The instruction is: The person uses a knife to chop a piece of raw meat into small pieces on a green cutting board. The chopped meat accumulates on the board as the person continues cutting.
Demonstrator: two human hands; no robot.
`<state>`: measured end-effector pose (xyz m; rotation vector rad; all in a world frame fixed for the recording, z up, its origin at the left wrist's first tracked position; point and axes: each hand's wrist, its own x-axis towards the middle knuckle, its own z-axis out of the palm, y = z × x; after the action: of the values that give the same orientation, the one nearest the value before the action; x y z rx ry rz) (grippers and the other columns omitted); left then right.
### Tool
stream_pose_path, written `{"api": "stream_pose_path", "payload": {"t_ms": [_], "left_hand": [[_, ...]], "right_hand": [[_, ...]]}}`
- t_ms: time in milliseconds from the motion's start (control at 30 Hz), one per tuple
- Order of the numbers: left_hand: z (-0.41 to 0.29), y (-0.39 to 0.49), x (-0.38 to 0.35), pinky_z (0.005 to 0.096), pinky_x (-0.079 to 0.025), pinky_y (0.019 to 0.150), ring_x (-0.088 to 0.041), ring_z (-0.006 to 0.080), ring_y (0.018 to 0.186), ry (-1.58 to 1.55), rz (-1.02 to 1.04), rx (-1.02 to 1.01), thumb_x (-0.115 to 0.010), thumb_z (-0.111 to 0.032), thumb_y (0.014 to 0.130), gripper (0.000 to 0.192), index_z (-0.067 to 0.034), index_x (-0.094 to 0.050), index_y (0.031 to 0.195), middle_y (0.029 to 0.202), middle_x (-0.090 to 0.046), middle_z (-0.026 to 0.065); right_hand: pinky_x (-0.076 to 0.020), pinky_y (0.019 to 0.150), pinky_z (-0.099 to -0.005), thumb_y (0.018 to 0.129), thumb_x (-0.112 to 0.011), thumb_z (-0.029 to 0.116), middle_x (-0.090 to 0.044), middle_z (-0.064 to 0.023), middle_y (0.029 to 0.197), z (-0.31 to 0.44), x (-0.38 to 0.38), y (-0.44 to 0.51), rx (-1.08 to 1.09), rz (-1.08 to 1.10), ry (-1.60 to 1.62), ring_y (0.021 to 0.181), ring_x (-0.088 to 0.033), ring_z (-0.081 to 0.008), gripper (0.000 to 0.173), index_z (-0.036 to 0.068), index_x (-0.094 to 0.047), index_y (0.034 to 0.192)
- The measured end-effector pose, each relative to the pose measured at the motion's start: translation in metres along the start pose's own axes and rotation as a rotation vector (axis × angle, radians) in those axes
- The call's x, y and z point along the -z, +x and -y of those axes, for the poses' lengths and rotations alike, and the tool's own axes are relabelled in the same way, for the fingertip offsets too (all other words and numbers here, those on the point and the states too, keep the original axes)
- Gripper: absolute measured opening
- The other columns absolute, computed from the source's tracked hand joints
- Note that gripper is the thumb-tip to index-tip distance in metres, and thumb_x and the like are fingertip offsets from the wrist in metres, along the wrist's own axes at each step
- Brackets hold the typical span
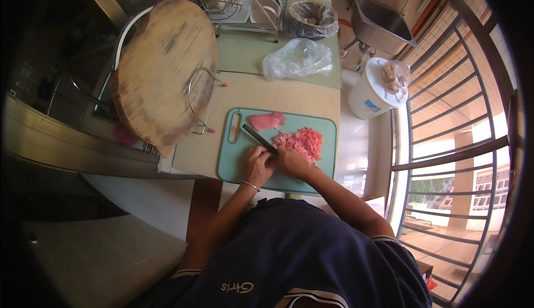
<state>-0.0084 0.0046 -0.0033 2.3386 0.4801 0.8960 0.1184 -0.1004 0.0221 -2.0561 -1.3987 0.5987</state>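
Note:
A teal plastic cutting board [238, 164] lies before me on the counter. My right hand [294, 162] grips a kitchen knife [258, 137], whose dark blade slants up and left across the board. Close against the blade is my left hand [258, 165], its fingers curled downward. Whatever may be under those fingers is hidden. Diced pink raw meat [302, 139] is heaped on the right part of the board, just beyond my right hand. A flat slice of raw meat [267, 121] rests near the far edge, apart from the knife tip.
On the left a large round wooden chopping block [167, 66] stands tilted in a wire rack [190, 95]. A crumpled clear plastic bag [298, 59], a bag-lined pot [313, 18] and a dish rack [246, 26] are farther back. Right of the counter are a white lidded bucket [363, 95] and a steel sink [379, 28].

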Motion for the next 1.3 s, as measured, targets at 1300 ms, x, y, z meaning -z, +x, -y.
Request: {"api": "stream_pose_path", "payload": {"t_ms": [1300], "left_hand": [[0.007,-0.008,0.011,0.0405,-0.052,0.068,-0.061,0.0309,0.082,-0.085,0.071,0.033,-0.071,0.001,0.072,0.011,-0.003,-0.065,0.080,0.088,-0.063,0.0096]], "right_hand": [[-0.0505,0.064,-0.0570,0.089,-0.052,0.010,-0.064,-0.0306,0.075,0.014,-0.004,0.015,-0.002,0.065,-0.071,0.073,-0.065,-0.0483,0.018,-0.004,-0.050,0.099]]}}
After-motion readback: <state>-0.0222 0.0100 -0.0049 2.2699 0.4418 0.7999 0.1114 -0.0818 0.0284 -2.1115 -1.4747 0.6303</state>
